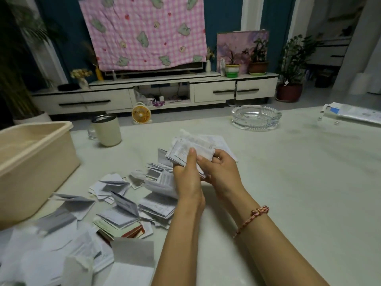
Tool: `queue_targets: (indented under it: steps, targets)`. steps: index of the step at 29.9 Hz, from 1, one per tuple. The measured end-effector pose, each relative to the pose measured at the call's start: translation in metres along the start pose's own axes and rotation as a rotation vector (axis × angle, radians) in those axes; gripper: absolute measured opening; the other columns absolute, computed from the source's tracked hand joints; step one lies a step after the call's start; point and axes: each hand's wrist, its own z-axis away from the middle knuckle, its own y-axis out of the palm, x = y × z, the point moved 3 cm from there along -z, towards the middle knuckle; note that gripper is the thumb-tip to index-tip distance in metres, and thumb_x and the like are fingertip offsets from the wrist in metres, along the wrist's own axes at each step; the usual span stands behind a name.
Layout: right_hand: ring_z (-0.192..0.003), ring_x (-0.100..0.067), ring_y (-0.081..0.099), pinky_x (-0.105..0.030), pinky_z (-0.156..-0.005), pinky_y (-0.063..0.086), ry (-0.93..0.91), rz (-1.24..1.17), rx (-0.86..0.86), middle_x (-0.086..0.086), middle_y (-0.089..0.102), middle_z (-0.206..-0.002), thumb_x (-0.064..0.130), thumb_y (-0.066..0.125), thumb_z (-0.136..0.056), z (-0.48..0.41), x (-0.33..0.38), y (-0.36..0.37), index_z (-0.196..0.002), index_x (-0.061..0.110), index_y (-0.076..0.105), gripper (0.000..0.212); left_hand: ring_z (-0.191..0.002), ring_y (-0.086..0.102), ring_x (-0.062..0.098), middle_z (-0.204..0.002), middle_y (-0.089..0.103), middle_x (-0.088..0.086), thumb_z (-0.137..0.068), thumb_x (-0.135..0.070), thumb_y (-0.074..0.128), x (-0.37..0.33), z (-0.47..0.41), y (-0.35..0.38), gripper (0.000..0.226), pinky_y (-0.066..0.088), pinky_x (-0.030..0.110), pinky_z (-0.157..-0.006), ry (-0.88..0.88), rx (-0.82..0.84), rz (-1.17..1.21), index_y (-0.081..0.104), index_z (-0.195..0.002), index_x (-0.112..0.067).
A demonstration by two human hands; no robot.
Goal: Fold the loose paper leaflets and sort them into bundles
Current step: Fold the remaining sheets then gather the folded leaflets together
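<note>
Leaflet bundle [185, 148] | pinched together by left hand [188, 176] and right hand [221, 172] | loose leaflets [123, 205] heaped leftward, nearer left hand

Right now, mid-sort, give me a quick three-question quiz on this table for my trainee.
1. True or false: the left hand and right hand both grip the leaflet bundle.
2. Which stands nearest the cream tub? A glass ashtray; B cream cup; C potted plant.
3. Fill in: the bracelet sits on the ___ wrist.
Key: 1 true; 2 B; 3 right.
</note>
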Motion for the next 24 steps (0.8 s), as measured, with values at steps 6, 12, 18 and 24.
queue_targets:
  steps: [6, 12, 18, 24]
  targets:
    - [-0.064, -0.008, 0.053, -0.008, -0.049, 0.041, 0.0, 0.011, -0.13, -0.002, 0.059, -0.074, 0.007, 0.052, -0.091, -0.016, -0.014, 0.005, -0.078, 0.012, 0.057, 0.015, -0.087, 0.066, 0.019, -0.1, 0.067, 0.009, -0.089, -0.017, 0.06, -0.037, -0.002, 0.0, 0.023, 0.056, 0.028, -0.071, 0.225, -0.014, -0.132, 0.059, -0.11, -0.007]
    - [-0.098, -0.019, 0.059, -0.032, -0.09, 0.045, -0.005, 0.642, 0.011, 0.001, 0.069, -0.096, 0.035, 0.048, -0.093, -0.015, -0.037, 0.011, -0.085, 0.016, 0.07, 0.03, -0.086, 0.061, 0.011, -0.093, 0.061, -0.008, -0.09, -0.012, 0.059, -0.056, -0.007, -0.015, 0.02, 0.054, 0.017, -0.07, 0.297, -0.227, -0.039, 0.055, -0.11, -0.015]
    - [-0.093, -0.023, 0.055, -0.037, -0.09, 0.04, -0.001, 0.701, -0.015, 0.004, 0.065, -0.084, 0.037, 0.048, -0.093, -0.013, -0.038, 0.013, -0.071, 0.028, 0.061, 0.027, -0.088, 0.064, 0.016, -0.103, 0.064, 0.002, -0.09, -0.007, 0.058, -0.048, -0.012, -0.023, 0.031, 0.057, 0.026, -0.067, 0.171, -0.239, 0.038, 0.053, -0.12, -0.007]
    - [-0.065, -0.016, 0.06, -0.026, -0.063, 0.051, -0.189, 0.226, -0.344, -0.005, 0.065, -0.074, 0.007, 0.069, -0.081, -0.008, -0.007, -0.022, -0.085, 0.01, 0.065, 0.005, -0.093, 0.067, 0.018, -0.105, 0.068, 0.005, -0.084, -0.008, 0.066, -0.049, -0.017, -0.022, 0.031, 0.055, 0.036, -0.083, 0.14, -0.103, -0.049, 0.058, -0.114, -0.01]
